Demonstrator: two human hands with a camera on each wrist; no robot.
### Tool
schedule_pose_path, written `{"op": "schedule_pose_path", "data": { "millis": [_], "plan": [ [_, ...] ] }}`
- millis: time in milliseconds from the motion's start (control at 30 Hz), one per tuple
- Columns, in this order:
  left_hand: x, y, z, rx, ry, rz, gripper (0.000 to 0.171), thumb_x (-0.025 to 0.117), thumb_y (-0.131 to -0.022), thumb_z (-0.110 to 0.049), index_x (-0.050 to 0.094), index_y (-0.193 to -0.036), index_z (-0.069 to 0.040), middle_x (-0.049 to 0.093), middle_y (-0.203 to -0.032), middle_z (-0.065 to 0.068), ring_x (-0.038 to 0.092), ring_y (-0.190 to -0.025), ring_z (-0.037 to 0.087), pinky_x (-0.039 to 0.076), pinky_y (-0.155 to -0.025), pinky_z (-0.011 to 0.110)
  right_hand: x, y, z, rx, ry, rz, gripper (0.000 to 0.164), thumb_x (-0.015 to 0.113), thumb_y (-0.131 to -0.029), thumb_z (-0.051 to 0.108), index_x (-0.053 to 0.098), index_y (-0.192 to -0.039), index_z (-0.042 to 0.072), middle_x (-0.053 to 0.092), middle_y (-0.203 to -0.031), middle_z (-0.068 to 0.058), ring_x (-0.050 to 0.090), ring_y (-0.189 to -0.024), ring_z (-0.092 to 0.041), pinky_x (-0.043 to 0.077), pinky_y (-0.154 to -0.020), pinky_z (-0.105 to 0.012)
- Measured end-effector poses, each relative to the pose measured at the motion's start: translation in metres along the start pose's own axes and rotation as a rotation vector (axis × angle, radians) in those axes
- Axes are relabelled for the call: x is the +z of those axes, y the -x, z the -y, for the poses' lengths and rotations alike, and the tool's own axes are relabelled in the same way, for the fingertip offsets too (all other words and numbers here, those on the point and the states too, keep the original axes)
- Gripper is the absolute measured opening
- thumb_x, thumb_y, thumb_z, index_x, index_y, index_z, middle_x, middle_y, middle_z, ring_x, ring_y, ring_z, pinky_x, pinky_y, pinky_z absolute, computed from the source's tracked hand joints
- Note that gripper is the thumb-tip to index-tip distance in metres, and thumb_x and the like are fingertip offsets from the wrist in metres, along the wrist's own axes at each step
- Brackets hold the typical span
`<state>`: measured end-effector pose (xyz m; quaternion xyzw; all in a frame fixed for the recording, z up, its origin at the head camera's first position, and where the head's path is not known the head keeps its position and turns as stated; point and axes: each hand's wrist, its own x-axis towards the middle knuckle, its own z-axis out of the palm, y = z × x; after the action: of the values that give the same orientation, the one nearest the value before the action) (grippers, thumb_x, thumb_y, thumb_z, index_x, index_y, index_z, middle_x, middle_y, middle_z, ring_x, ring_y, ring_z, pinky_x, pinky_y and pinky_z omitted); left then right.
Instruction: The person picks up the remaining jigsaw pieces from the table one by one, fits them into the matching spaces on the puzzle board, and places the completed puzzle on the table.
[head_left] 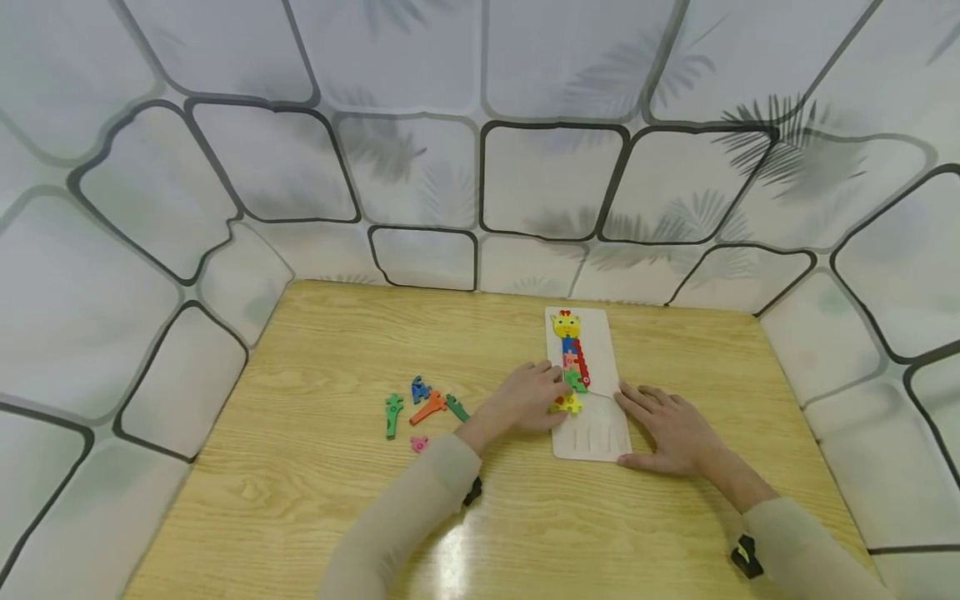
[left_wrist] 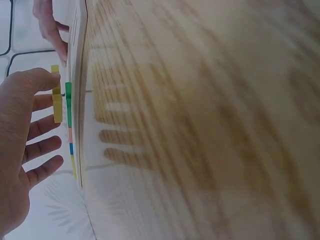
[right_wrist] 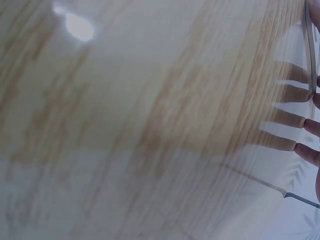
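Observation:
A pale wooden puzzle board point(head_left: 592, 433) lies on the table with a partly filled giraffe: a yellow head point(head_left: 567, 327), then blue, pink and green point(head_left: 576, 381) neck pieces, and a red strip point(head_left: 582, 364) down the side. Between thumb and index finger, my left hand point(head_left: 525, 398) pinches a yellow puzzle piece point(head_left: 572, 403), just below the green one. In the left wrist view this yellow piece point(left_wrist: 57, 107) is held over the board, other fingers spread. My right hand point(head_left: 671, 429) rests at the board's right edge, fingers extended, thumb near the lower corner.
Left of my left arm lie loose puzzle pieces: a green one point(head_left: 393, 415), a blue one point(head_left: 420, 389), an orange one point(head_left: 428, 407), a dark green one point(head_left: 456, 407) and a pink one point(head_left: 419, 444). A patterned white wall point(head_left: 555, 179) borders the wooden table point(head_left: 315, 500) behind.

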<state>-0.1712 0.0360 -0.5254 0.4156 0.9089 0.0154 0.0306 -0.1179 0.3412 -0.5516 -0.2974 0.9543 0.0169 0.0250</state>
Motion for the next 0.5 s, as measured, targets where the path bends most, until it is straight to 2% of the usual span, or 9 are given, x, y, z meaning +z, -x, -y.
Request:
{"op": "schedule_pose_path", "data": {
  "millis": [267,500],
  "plan": [
    [0.004,-0.008,-0.002,0.002,-0.041,0.014,0.043,0.058,-0.103,-0.054,0.068,-0.136,-0.028,0.066,-0.137,-0.002,0.059,-0.126,0.016,0.053,-0.107,0.035,0.002,0.001,-0.001,-0.001,0.013,-0.013,0.107,0.059,-0.084,0.087,0.041,-0.163,0.017,0.039,-0.171,-0.009,0.050,-0.144,-0.040,0.050,-0.108,-0.063],
    [0.005,-0.013,-0.004,0.002,-0.024,0.026,0.043,0.056,-0.104,-0.054,0.066,-0.137,-0.029,0.064,-0.143,-0.002,0.059,-0.131,0.018,0.050,-0.114,0.038,0.005,0.001,-0.002,-0.013,0.024,-0.025,0.107,0.058,-0.084,0.087,0.041,-0.163,0.017,0.040,-0.170,-0.009,0.051,-0.145,-0.040,0.050,-0.108,-0.062]
  ]
}}
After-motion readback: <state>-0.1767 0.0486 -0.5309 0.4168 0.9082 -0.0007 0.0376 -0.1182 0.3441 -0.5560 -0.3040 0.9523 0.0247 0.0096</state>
